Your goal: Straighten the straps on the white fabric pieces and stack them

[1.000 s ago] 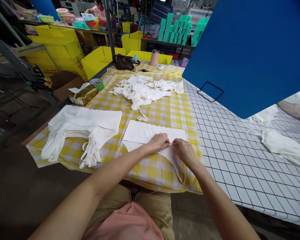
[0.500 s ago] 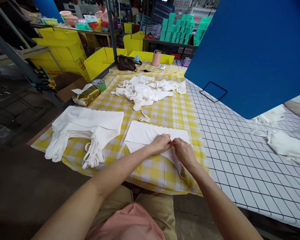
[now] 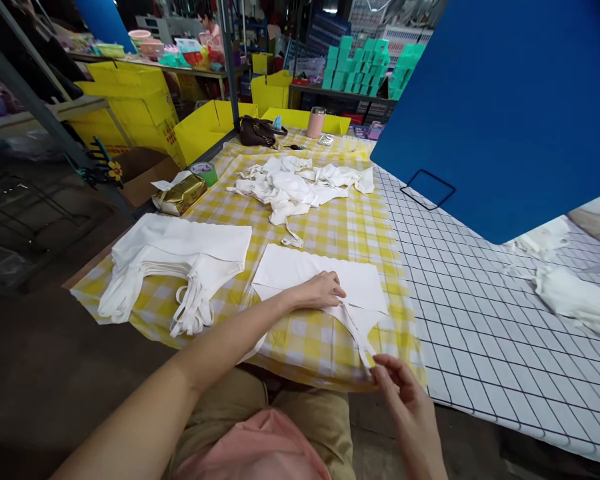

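Note:
A white strappy top (image 3: 290,270) lies flat in front of me on the table, its straps toward my body. My left hand (image 3: 323,291) is closed at the middle of the neckline, fingertips pinching the fabric there. Near the table's front edge, my right hand (image 3: 403,390) has thumb and forefinger at the end of the right strap (image 3: 363,347), which runs taut from the top; its other fingers are loosely curled. To the left is a neat stack of white tops (image 3: 195,237), straps hanging forward. Farther back, a loose heap of white tops (image 3: 290,190) lies crumpled.
A yellow checked cloth (image 3: 310,340) covers the table. A blue board (image 3: 480,120) juts in at right above a white grid-patterned surface (image 3: 470,320). A gold tissue pack (image 3: 180,195), green tape roll (image 3: 207,173), dark handbag (image 3: 255,132) and pink flask (image 3: 316,123) stand along the far edges.
My right hand has moved from beside my left hand at the neckline down and toward me, drawing the right strap out straight. The left hand has stayed at the neckline.

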`<state>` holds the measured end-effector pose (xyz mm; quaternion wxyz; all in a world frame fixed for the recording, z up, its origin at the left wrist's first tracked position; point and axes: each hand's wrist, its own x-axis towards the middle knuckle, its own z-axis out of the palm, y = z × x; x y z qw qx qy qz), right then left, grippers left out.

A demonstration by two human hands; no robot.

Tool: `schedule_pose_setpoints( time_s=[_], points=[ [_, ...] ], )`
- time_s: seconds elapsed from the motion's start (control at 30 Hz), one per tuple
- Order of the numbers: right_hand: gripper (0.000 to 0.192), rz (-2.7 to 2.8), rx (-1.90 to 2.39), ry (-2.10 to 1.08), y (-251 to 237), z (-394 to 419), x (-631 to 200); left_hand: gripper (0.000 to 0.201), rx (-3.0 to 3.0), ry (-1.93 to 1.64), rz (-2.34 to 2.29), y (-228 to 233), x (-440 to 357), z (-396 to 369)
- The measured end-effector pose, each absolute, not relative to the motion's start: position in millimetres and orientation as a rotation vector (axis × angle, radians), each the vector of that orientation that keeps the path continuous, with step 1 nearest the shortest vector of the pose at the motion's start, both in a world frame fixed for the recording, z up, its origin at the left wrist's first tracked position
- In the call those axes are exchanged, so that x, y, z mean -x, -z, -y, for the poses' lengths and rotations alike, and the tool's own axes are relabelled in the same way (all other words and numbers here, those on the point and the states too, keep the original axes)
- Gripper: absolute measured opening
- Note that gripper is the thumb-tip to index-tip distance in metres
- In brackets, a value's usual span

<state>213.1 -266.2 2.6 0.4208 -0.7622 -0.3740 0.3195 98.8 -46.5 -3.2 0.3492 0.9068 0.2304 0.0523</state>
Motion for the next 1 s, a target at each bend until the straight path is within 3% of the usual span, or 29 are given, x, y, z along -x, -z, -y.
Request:
schedule_pose_setpoints(
  time_s=[0.2,0.4,0.5,0.57,0.67,1.0],
  points=[
    [0.024,1.303,1.857,-0.434,20.0,296.5,-192.1,0.038,-2.146,-0.332,-0.649,-8.6,-58.2,34.3],
    [0.035,1.252,1.691,-1.396,53.5,269.8,-128.0,0.041,-2.227,-0.441,-0.996,-4.9,11.4,38.5],
    [0.062,0.912,1.544,-1.639,72.7,242.8,-83.4,0.043,-2.333,-0.247,-0.918,8.2,27.7,52.1],
    [0.062,0.775,1.446,-1.737,77.2,228.9,-59.5,0.048,-2.394,-0.117,-0.846,17.0,32.7,59.8],
    [0.046,0.773,1.313,-1.801,65.8,225.7,-42.5,0.054,-2.449,-0.047,-0.799,25.4,36.2,64.3],
    [0.054,1.151,1.645,-1.587,-19.0,289.4,-123.1,0.057,-2.459,-0.008,-0.796,31.6,35.8,59.6]
  ],
)
